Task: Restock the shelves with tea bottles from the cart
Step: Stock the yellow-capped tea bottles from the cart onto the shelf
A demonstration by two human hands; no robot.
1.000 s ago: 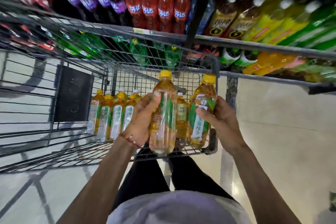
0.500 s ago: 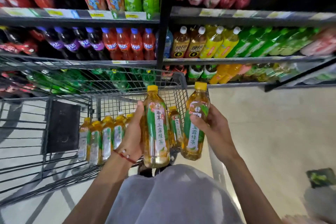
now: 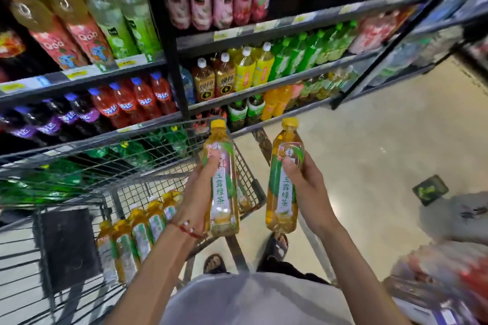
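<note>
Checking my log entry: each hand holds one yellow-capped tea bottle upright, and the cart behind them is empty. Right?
Not quite. The head view shows more tea bottles standing in the cart. The left hand and right hand do each hold one upright.

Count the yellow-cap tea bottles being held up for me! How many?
2. One tea bottle is in the left hand, above the cart. The other tea bottle is in the right hand. More stand in the cart.

2 tea bottles in hand (image 3: 221, 182), approx. 6 more in cart (image 3: 140, 232), 1 wire cart (image 3: 245, 166).
</note>
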